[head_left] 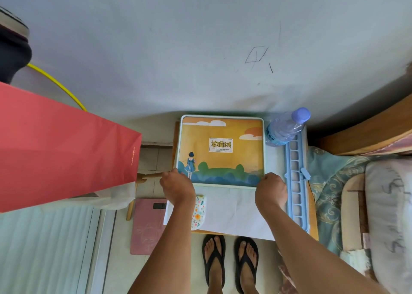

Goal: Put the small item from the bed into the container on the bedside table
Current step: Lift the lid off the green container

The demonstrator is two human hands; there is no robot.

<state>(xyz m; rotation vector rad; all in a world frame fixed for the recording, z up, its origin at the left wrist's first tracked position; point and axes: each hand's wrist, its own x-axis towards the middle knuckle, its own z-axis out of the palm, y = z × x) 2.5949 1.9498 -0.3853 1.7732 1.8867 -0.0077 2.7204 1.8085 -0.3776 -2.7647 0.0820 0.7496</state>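
Observation:
A flat box with an orange and blue picture lid (223, 137) lies on the bedside table (313, 224), against the wall. My left hand (178, 187) grips the lid's near left corner. My right hand (270, 190) grips its near right corner. A small floral fabric item (199, 212) lies on white paper just in front of the box, partly under my left forearm. The inside of the box is hidden.
A clear water bottle (286, 127) with a purple cap stands at the table's back right. A light blue plastic rack (296, 177) runs along the right edge. The bed (356, 195) lies to the right. A red paper bag (62, 151) hangs at left, a pink scale (148, 226) on the floor.

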